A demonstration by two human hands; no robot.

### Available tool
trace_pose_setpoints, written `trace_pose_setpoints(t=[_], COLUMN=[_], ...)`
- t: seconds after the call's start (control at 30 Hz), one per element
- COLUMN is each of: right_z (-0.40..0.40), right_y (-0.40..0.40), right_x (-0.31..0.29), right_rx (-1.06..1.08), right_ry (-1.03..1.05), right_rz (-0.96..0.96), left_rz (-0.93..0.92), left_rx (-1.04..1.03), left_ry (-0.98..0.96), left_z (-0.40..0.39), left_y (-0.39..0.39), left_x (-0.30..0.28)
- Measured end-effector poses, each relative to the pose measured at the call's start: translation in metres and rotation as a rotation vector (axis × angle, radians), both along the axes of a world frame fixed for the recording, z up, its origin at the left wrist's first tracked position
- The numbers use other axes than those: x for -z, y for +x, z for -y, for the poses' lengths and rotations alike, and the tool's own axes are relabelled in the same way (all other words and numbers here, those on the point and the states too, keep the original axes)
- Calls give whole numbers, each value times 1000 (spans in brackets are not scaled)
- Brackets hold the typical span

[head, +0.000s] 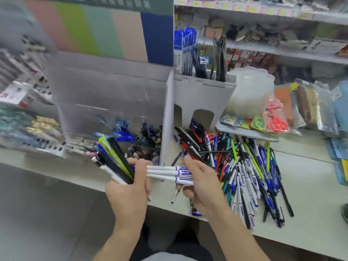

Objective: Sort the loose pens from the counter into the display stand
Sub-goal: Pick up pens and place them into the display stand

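Nearest, the left hand point(130, 193) grips a fanned bundle of mixed pens point(114, 162), apparently gathered by type, while the right hand point(201, 185) clasps three white-and-blue pens point(165, 173) held level, judged ready for slotting. Beyond, the loose pile point(244, 166) lies on the counter point(310, 194), right of the display stand point(167, 119), whose clear compartments hold blue and dark pens.

Only one legible mark: a "9" (or "6", can't tell which way up) on a small blue card point(230, 120) on the grey tray point(244, 133), right of the stand. Header text on the display board point(105, 31), shelf price tags point(235, 7), pen prints: too blurred to read.
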State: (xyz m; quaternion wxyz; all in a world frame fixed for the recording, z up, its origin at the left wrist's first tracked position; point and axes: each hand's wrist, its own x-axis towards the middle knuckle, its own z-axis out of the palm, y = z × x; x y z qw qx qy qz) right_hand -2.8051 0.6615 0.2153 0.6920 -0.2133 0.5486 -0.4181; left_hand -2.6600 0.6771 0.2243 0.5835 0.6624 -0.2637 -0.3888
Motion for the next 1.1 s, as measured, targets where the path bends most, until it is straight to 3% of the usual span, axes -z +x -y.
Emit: trace_pose_setpoints(t=[0.13, 0.33, 0.47, 0.67, 0.73, 0.83, 1.0, 1.1], right_z=[9, 36, 60, 96, 110, 139, 186, 198], right_y=[57, 144, 214, 257, 258, 255, 273, 283], right_x=[-21, -50, -50, -52, -58, -60, -40, -18], right_rx=[115, -63, 116, 292, 367, 468, 207, -14], right_ry=[-129, -225, -274, -431, -544, -788, -1050, -1042], right_rz=[-39, -191, -418, -557, -672, -991, -1261, -1389], left_rz=[-25, -99, -219, -312, -306, -378, -627, -600], left_rx=[-71, -50, 60, 201, 198, 301, 529, 614], left_ry=[-36, -87, -115, -141, -132, -117, -58, -52], left_z=[18, 51, 72, 102, 108, 111, 109, 106], left_y=[40, 132, 189, 248, 262, 277, 285, 290], left_x=[-1, -8, -14, -23, -23, -24, -25, -28])
